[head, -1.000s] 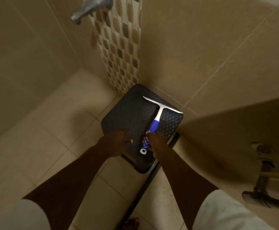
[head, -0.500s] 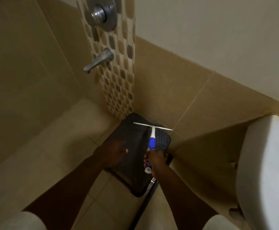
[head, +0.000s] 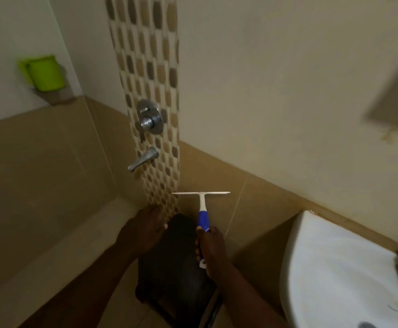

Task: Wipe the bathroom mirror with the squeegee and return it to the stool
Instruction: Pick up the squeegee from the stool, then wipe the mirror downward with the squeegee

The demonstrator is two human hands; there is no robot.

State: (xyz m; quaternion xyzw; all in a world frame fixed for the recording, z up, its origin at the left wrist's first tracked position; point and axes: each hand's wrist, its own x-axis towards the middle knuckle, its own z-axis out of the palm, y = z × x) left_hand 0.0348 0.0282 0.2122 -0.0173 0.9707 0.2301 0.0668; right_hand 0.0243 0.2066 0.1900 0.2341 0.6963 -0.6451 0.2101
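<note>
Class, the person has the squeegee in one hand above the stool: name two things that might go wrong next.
1. The right hand grips only the low end of the squeegee, so the blade may swing and knock the wall tiles.
2. The sink juts out close on the right; turning toward the mirror, an elbow could bump it.

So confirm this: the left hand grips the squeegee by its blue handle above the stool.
Wrong hand. In the head view the right hand grips the squeegee by its blue handle above the stool; the left hand holds nothing.
</note>
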